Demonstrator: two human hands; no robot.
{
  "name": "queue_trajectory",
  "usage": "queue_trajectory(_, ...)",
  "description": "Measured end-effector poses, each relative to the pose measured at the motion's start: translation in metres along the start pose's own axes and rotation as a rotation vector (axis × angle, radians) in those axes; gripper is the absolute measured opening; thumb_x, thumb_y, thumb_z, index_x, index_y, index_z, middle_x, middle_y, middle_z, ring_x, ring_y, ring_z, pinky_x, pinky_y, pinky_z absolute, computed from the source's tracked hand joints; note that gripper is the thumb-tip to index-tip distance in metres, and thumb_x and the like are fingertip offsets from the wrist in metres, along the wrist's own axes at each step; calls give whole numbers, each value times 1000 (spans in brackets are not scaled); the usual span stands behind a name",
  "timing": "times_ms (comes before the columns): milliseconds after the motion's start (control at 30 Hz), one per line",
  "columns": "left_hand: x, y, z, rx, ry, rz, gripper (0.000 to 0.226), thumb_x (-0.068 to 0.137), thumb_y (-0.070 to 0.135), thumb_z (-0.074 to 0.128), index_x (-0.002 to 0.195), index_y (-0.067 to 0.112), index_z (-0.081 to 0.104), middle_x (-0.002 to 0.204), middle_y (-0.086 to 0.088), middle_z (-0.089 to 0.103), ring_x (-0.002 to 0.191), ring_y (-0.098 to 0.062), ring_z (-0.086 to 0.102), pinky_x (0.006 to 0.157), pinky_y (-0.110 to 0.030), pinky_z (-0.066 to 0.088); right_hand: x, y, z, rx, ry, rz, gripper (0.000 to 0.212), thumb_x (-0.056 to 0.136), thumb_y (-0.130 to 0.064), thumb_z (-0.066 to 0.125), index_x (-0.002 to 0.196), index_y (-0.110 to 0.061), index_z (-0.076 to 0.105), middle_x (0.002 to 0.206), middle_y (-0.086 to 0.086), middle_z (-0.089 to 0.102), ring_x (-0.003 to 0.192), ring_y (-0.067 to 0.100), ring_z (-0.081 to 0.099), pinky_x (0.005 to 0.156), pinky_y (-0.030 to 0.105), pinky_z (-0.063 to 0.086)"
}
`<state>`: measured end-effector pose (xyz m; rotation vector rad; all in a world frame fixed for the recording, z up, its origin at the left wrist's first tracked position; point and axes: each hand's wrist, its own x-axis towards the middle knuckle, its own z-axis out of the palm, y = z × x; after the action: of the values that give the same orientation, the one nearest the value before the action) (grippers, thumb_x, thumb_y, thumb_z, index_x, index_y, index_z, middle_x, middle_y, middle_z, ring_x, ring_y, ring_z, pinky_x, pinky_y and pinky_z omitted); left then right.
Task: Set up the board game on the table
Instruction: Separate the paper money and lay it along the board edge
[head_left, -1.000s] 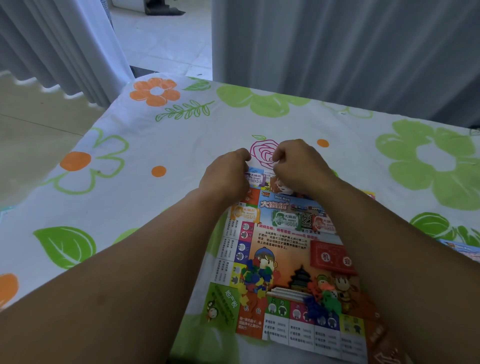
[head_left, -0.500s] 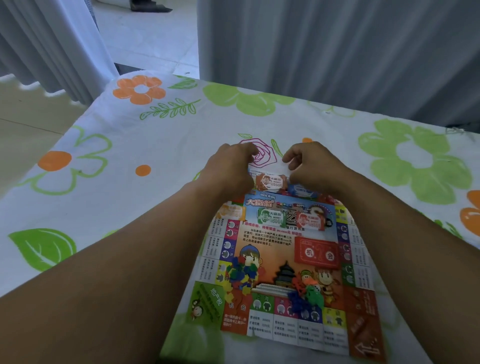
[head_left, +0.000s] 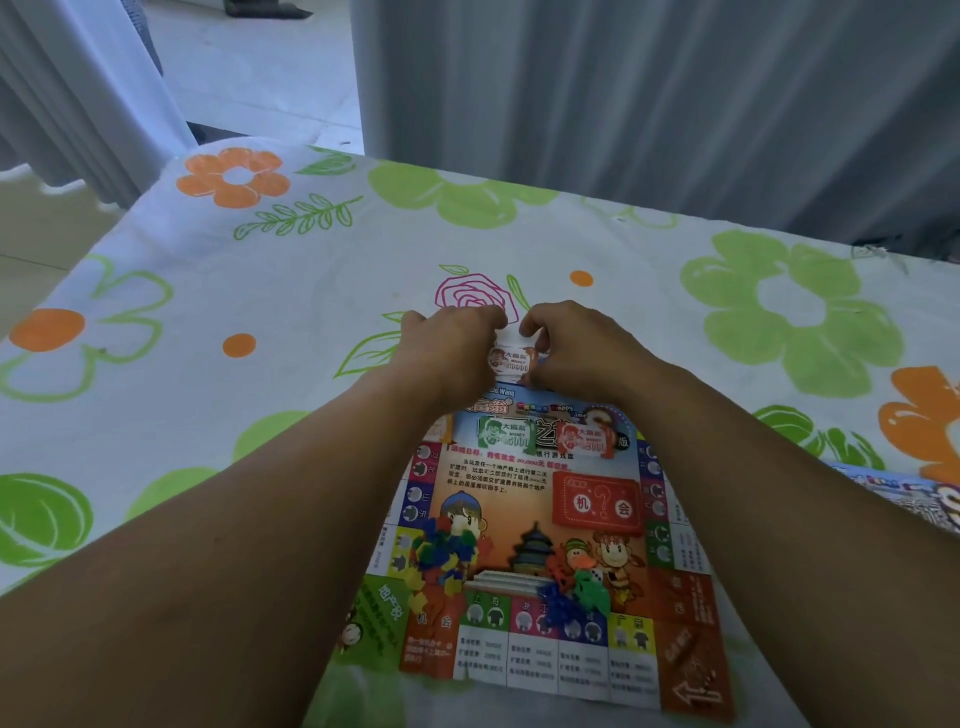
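Head view, the only view supplied. The left hand (head_left: 447, 345) and the right hand (head_left: 576, 348) meet just above the middle of the frame. Each has its fingers curled inward and pinches one end of a small stack of play money (head_left: 511, 359) held between them. Judgement: the two-handed pinch serves to square or separate the notes before laying them down; which of the two cannot be told. The stack is at the top edge of the board (head_left: 498, 470). The hands hide whether it touches the sheet.

The board lies unfolded on the flowered tablecloth (head_left: 260, 291), in the lower middle of the frame between the two forearms. It is a thin printed sheet with visible fold creases. Coloured property squares run round its border, and cartoon figures and a temple are printed in the centre.

A green note (head_left: 506, 434) and a red note (head_left: 584, 440) lie side by side over the title, just below the hands. Judgement: denominations are being set out in a row there.

A red question-mark rectangle (head_left: 597, 501) sits right of centre; whether it is a card stack or print cannot be told. A heap of mixed coloured pieces (head_left: 441, 558) lies at the board's lower left. Blue and green pieces (head_left: 576, 595) lie at lower centre, unsorted. Judgement: setup is partly done, with the pieces not yet shared out.
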<state>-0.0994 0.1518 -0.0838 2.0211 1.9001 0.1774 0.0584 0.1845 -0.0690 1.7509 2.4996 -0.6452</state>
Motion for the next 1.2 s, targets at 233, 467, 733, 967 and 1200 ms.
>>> queue_trajectory(233,1,0,3,-13,28,7,57,89,14,65,142,27,46,135,3,62,127,-24,54,104,-46,31,3,-2,5,-26,-12,9,37,81,-26,77,115,-19,64,114,2,61,100,25,60,88,44,53)
queue_trajectory(467,2,2,3,-15,23,2,54,90,14,65,140,25,47,130,1,64,124,-26,55,103,-46,33,1,-1,5,-7,1,9,22,80,-21,74,101,-20,69,105,1,64,94,23,62,85,43,55)
queue_trajectory(733,0,3,1,4,32,1,54,89,15,66,139,27,48,129,3,64,123,-22,56,104,-46,30,-1,0,4,-33,9,12,47,79,-32,77,121,-26,58,113,-5,56,98,20,58,85,40,52)
queue_trajectory(967,1,4,0,35,28,-4,54,86,19,69,136,28,51,129,3,64,123,-22,55,103,-45,30,-5,1,2,-13,-1,-1,42,81,-28,75,120,-26,59,106,-6,60,95,20,58,82,38,52)
queue_trajectory(1200,0,6,0,45,21,-3,49,87,19,68,133,28,52,126,4,65,119,-22,58,102,-44,30,-8,1,4,5,-11,-4,37,83,-24,72,118,-24,60,107,-2,63,97,22,60,83,39,52)
